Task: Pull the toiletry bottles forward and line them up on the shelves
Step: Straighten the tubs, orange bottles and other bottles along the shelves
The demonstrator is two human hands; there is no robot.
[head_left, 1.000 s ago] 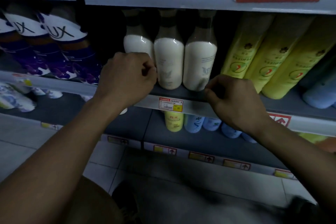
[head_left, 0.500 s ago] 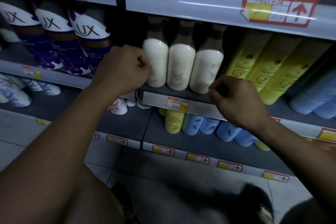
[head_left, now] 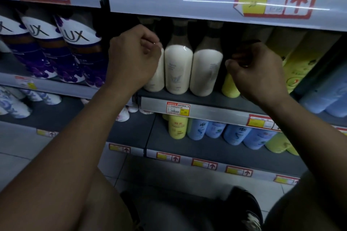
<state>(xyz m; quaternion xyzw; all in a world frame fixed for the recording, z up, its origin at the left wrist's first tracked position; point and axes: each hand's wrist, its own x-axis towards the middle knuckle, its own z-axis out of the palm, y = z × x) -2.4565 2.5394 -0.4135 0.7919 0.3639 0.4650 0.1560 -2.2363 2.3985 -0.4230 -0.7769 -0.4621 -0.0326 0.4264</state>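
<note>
Cream bottles (head_left: 178, 69) upright, caps up, between seemingly curled left hand (head_left: 131, 60) and right hand (head_left: 257, 73).

I see a dark gap between the Lux bottles (head_left: 78, 52) and the cream bottles (head_left: 178, 69), while the upper shelf edge (head_left: 169, 0) hangs close above their caps.

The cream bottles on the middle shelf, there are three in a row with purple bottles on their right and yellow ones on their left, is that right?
Not quite: the sides are swapped. The head view shows the three cream bottles in a row on the middle shelf, but the purple bottles stand on their left and the yellow ones on their right.
</note>
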